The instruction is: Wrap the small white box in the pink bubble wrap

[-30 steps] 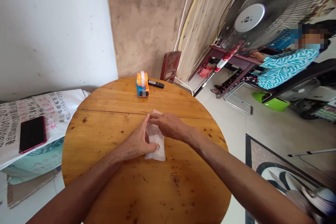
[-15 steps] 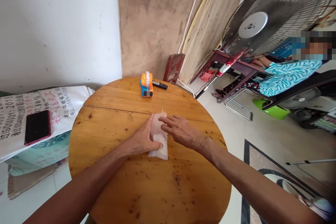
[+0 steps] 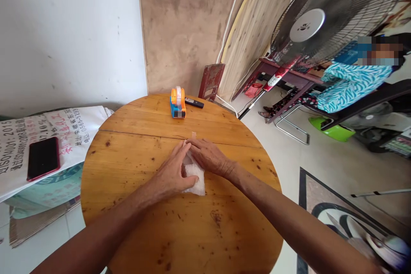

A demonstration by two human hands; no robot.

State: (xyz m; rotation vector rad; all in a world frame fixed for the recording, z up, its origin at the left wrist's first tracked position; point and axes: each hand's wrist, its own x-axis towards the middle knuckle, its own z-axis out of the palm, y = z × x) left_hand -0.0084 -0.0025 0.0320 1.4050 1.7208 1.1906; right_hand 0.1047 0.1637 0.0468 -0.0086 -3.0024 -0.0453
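A small packet of whitish, see-through bubble wrap (image 3: 196, 181) lies on the round wooden table (image 3: 180, 231) between my hands. My left hand (image 3: 175, 169) curves round its left side, thumb resting over the near part and fingers along the far part. Over the far right part lies my right hand (image 3: 208, 155), its fingers stretched out and pressed down, fingertips close to those of the left. A short pale strip (image 3: 194, 135) pokes out beyond the right fingers. What the packet contains, if anything, I cannot make out.
An orange and blue tape dispenser (image 3: 177, 102) stands near the far edge beside a black, pen-like object (image 3: 194, 102). Left of the table, a phone (image 3: 43, 158) lies on white printed sacking (image 3: 86, 120). A large fan (image 3: 307, 25) and a seated person (image 3: 346, 85) are at right.
My right hand has come down and left onto the far part of the bubble-wrap packet, covering more of it. My left hand stays round its side. The view has shifted slightly.
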